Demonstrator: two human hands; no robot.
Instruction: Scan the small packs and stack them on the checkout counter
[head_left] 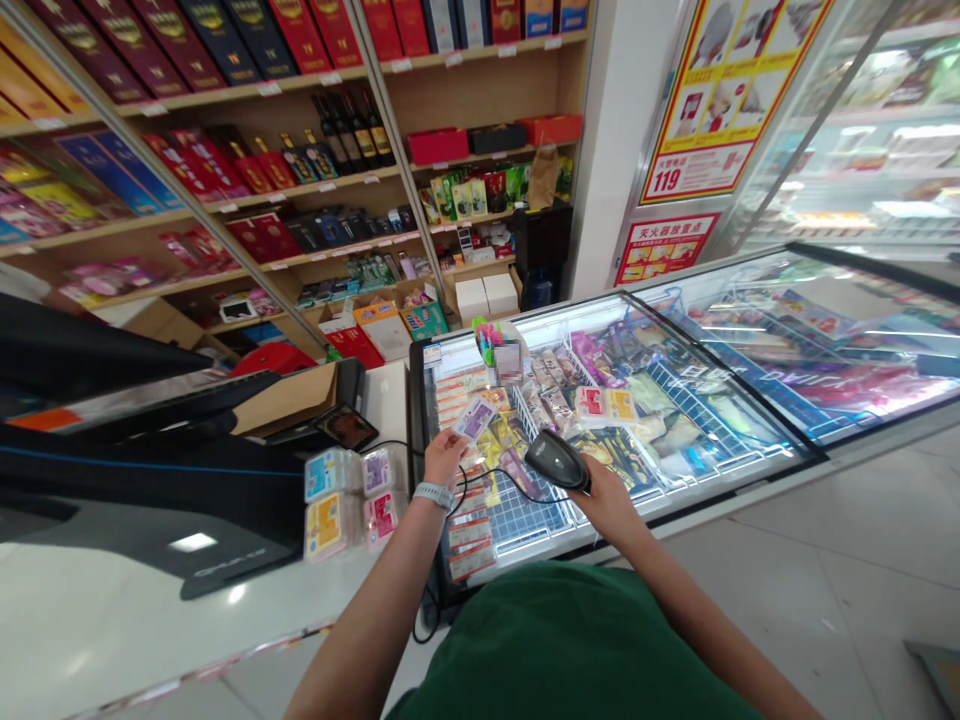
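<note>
My left hand [442,455] is closed on a small flat packet [474,418] with a purple and white label, raised over the left end of a glass-topped chest freezer [750,470]. A light band sits on that wrist. My right hand [609,500] grips a black handheld barcode scanner [556,460], its head turned left toward the packet. The scanner's black cable [487,480] loops down between my arms. Under the glass lie several packaged frozen goods in wire baskets.
A white counter [112,610] on the left carries a black till screen [135,450] and several small pastel packs [351,498]. Shelves of boxed goods and bottles [352,130] fill the back wall. A second freezer section [825,340] stretches right. Pale tiled floor [862,580] lies to the right.
</note>
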